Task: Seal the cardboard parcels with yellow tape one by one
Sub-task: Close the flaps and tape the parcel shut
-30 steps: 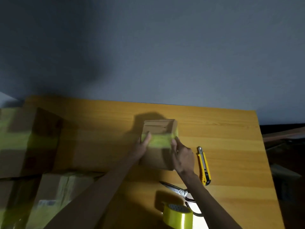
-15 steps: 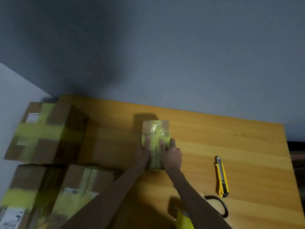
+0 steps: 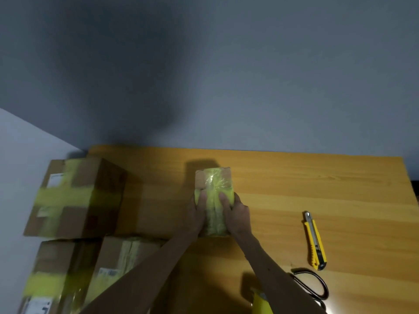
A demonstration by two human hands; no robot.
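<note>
At frame centre, the parcel (image 3: 202,180) is clasped by the left hand (image 3: 195,215) and right hand (image 3: 238,215), thumbs pressed onto its yellow tape (image 3: 214,206).

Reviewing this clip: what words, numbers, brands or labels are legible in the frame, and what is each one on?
No text is legible.
Back left parcel, white label: too blurred to read.
Front left parcel, bottom label: dark marks, unreadable.
Middle parcel, printed label: too small to read.
Small parcel, utility knife: no print visible.
</note>
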